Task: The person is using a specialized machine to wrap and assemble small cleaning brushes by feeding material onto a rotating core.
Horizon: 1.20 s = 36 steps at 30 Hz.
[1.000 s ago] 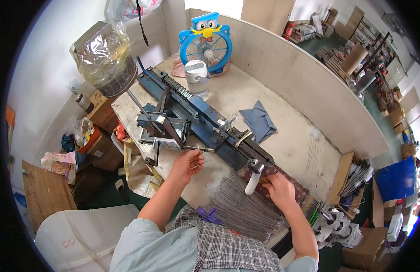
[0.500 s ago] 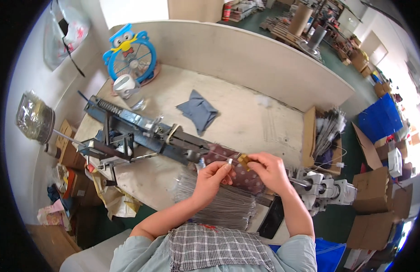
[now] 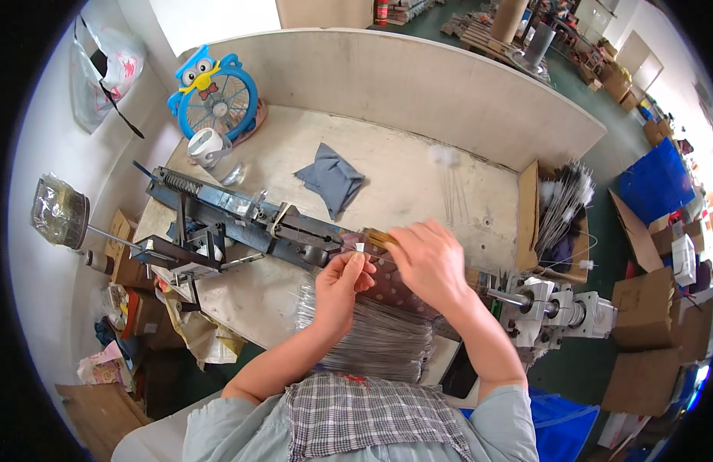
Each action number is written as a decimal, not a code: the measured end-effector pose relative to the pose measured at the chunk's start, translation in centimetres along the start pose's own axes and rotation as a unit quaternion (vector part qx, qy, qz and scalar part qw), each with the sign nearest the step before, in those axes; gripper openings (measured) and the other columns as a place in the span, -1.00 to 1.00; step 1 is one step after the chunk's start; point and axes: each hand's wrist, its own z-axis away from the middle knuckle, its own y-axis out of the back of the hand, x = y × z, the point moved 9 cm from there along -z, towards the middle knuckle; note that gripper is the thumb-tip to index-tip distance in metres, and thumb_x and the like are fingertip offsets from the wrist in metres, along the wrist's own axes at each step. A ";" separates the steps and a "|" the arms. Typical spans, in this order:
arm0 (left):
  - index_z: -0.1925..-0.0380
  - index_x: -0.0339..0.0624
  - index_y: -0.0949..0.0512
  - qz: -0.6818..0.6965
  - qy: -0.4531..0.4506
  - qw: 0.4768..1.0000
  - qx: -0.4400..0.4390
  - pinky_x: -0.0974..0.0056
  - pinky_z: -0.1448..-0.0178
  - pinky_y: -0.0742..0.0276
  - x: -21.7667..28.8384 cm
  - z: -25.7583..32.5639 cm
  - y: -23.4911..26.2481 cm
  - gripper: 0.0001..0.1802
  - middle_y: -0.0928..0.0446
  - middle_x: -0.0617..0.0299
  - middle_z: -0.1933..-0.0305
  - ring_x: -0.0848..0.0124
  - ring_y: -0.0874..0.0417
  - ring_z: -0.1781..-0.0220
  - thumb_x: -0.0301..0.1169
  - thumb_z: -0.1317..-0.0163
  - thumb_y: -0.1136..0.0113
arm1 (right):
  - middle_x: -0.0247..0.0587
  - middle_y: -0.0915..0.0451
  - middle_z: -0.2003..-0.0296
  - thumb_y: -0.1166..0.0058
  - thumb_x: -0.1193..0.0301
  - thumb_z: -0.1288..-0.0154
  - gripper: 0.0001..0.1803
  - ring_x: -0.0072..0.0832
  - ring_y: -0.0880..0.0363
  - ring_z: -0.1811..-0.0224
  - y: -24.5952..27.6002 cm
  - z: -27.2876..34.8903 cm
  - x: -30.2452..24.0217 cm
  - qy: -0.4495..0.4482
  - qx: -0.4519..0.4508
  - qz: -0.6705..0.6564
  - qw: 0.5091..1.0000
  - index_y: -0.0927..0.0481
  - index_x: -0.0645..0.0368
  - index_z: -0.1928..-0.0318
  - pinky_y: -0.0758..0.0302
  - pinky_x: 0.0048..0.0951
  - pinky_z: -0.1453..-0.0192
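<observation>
My left hand [image 3: 339, 286] pinches a small white piece [image 3: 360, 247] between thumb and fingertips, just past the end of the long dark metal fixture. Close to it on the right, my right hand [image 3: 429, 258] grips a short yellow-brown tool [image 3: 380, 237], its exact kind unclear. A thin wire seems to run between the two hands. Beneath them lies a dark red dotted cloth [image 3: 385, 279], partly hidden by my hands. A thick bundle of thin grey wires [image 3: 372, 343] rests on the table just in front of me.
The metal fixture [image 3: 233, 208] with a spring crosses the table's left half. A grey cloth [image 3: 331, 181] and blue cartoon fan [image 3: 218, 108] stand farther back. At right are a cardboard box of wires [image 3: 528, 219] and a silver machine [image 3: 560, 312]. A low partition [image 3: 418, 92] borders the back.
My right hand has moved left and away from me, bringing the yellow-brown tool near the white piece. My left hand has shifted slightly left and farther away, still pinching the piece.
</observation>
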 end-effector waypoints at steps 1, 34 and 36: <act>0.29 -0.23 -0.52 0.023 0.019 0.999 -0.019 0.51 0.35 -0.36 -0.3 -0.1 -0.3 -0.81 -0.54 0.27 0.39 0.59 -0.47 0.47 -0.32 -0.33 -0.05 | -0.25 -0.55 0.44 -0.15 0.45 -0.04 -0.87 -0.25 -0.49 0.34 -0.8 -0.1 0.1 -0.004 0.002 0.005 1.000 -0.60 0.14 0.34 -0.45 -0.30 0.23; 0.29 -0.18 -0.46 0.193 0.031 0.981 -0.002 0.31 0.10 -0.50 -0.8 0.2 0.0 -0.89 -0.51 0.29 0.34 0.47 -0.57 0.24 -0.39 -0.29 0.01 | -0.45 -0.55 0.30 -0.27 0.35 0.09 -0.75 -0.41 -0.47 0.14 -1.1 1.4 -3.2 0.027 0.073 0.026 0.997 -0.64 -0.02 0.29 -0.38 -0.36 0.14; 0.30 -0.19 -0.46 0.192 0.012 0.981 -0.009 0.31 0.12 -0.50 -0.5 0.1 -0.1 -0.92 -0.50 0.29 0.36 0.47 -0.57 0.25 -0.44 -0.27 -0.02 | -0.45 -0.55 0.30 -0.24 0.36 0.06 -0.76 -0.41 -0.46 0.13 -1.3 1.5 -3.2 0.039 0.065 0.025 0.997 -0.62 -0.02 0.28 -0.37 -0.36 0.15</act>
